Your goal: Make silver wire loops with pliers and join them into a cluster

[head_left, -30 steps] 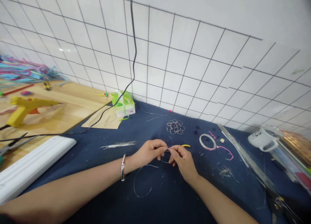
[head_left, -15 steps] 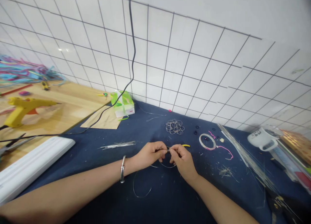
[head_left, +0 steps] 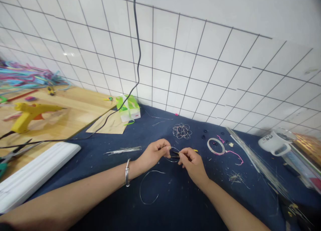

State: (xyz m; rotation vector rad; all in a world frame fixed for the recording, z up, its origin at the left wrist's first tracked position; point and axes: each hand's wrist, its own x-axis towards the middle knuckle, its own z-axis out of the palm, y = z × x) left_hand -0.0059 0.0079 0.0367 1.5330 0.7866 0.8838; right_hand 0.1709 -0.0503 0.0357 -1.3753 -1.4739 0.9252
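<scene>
Between my hands is a thin wire loop (head_left: 173,161), raised over the dark blue cloth. My left hand (head_left: 155,154), with a silver bangle at its wrist, pinches the loop's left side. On the other side, the fingertips of my right hand (head_left: 192,162) are closed on the wire. A dark, narrow piece shows between the hands; what it is I cannot make out. Behind the right hand a yellow handle (head_left: 195,150) sticks out, the rest hidden. Nearer me lies a loose curved wire (head_left: 147,203). Beyond the hands sits a cluster of wire loops (head_left: 182,131).
Straight wire pieces (head_left: 125,150) lie to the left, short clippings (head_left: 237,177) to the right. A white ring with pink cord (head_left: 209,147), long wires (head_left: 258,162) and a mug (head_left: 274,143) are further right. Leftward are a white power strip (head_left: 42,176) and yellow glue gun (head_left: 27,114).
My hands have moved a little apart, and more of the wire loop shows between them. The view has shifted slightly, and the loose curved wire is now more fully visible.
</scene>
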